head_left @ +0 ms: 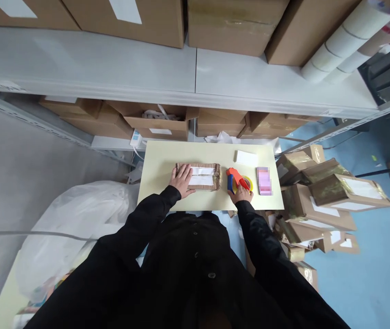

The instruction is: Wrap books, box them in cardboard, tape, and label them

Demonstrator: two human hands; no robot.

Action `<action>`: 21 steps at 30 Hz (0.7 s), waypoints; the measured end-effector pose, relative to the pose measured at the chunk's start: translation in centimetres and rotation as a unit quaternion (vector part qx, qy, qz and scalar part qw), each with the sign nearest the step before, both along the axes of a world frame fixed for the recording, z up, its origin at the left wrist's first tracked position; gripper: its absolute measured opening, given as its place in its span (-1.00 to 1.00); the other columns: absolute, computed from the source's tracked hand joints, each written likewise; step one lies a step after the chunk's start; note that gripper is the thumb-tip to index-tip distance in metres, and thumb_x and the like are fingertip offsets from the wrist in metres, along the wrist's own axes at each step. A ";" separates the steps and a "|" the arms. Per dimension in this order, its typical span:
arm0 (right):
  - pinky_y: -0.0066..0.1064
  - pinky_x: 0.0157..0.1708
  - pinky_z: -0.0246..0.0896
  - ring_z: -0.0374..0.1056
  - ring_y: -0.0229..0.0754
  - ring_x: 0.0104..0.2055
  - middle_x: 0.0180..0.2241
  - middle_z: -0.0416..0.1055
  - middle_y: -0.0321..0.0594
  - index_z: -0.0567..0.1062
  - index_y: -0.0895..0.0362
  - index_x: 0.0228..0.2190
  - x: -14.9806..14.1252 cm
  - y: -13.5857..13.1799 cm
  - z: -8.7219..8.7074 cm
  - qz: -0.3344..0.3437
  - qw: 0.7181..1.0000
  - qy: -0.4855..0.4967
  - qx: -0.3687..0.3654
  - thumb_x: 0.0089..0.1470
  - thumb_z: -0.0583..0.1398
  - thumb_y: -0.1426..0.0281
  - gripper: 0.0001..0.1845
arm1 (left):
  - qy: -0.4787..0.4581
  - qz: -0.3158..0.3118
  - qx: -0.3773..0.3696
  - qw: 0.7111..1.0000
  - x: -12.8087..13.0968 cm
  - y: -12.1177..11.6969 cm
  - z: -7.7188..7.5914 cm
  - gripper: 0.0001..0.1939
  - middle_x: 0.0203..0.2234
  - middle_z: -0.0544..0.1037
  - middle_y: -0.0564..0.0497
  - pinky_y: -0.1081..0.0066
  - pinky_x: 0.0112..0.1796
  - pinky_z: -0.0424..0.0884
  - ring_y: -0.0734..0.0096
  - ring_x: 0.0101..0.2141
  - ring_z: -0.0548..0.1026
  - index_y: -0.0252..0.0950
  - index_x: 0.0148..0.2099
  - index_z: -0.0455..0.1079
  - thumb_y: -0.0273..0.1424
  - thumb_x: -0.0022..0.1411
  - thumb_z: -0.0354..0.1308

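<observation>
A flat cardboard parcel point(201, 179) with two white labels and tape at its right end lies on the pale tabletop point(160, 198). My left hand point(181, 181) rests on the parcel's left part, fingers stretched out over the cardboard and a label edge. To the right, my right hand point(241, 195) has its fingers closed around an orange and blue tape dispenser point(235, 173) with a yellow tape roll in it. The hand covers the dispenser's near part. Beside it on the right lies a pink and purple rectangular item point(264, 181), blurred over.
A small white box point(246, 158) sits near the table's far edge. Beyond it stands a grey shelf point(167, 68) with cardboard boxes point(236, 27) above and below. Taped cartons point(318, 212) are piled on the floor at right. White plastic sheeting point(81, 219) bulges at left.
</observation>
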State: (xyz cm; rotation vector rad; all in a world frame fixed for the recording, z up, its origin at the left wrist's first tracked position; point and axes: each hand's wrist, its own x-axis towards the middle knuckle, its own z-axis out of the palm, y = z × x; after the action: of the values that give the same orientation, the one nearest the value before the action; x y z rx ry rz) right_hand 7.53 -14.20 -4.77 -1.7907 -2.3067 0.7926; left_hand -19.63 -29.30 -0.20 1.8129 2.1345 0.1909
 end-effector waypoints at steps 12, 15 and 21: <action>-0.38 -0.54 0.07 0.13 -0.20 -0.54 -0.66 0.17 -0.32 0.30 0.09 -0.56 -1.4 3.7 10.1 0.076 0.981 0.180 -0.004 -0.07 0.02 -0.01 -0.58 | -0.003 0.002 0.013 1.000 1.2 -3.4 0.0 -0.11 0.31 -0.12 -0.27 -0.17 0.18 -0.36 -0.08 0.30 -0.19 -0.44 0.34 -0.09 -0.10 0.10 0.10; -0.41 -0.60 -0.09 -0.03 -0.31 -0.60 -0.71 0.02 -0.36 0.16 0.08 -0.70 -5.5 3.3 12.8 0.139 0.957 0.247 -0.057 -0.03 0.02 -0.06 -0.48 | -0.010 0.004 0.019 1.000 1.2 -4.0 0.1 -0.13 0.32 -0.13 -0.26 -0.17 0.18 -0.35 -0.07 0.30 -0.19 -0.42 0.34 -0.08 -0.10 0.11 0.10; -0.42 -0.61 -0.19 -0.09 -0.36 -0.64 -0.74 -0.01 -0.40 0.17 0.11 -0.75 -10.9 2.8 13.3 0.228 0.941 0.169 -0.184 -0.11 0.09 -0.18 -0.37 | -0.139 0.070 0.063 0.986 0.8 -3.5 1.2 -0.29 0.27 0.08 -0.28 -0.13 0.19 -0.22 -0.03 0.27 -0.03 -0.38 0.25 0.15 -0.09 0.14 0.08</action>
State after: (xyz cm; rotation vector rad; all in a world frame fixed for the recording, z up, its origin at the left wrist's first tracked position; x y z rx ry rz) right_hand -3.33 -11.39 8.51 -1.0859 -2.4687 1.5538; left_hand -18.81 -32.75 1.05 1.5911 2.0865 0.5890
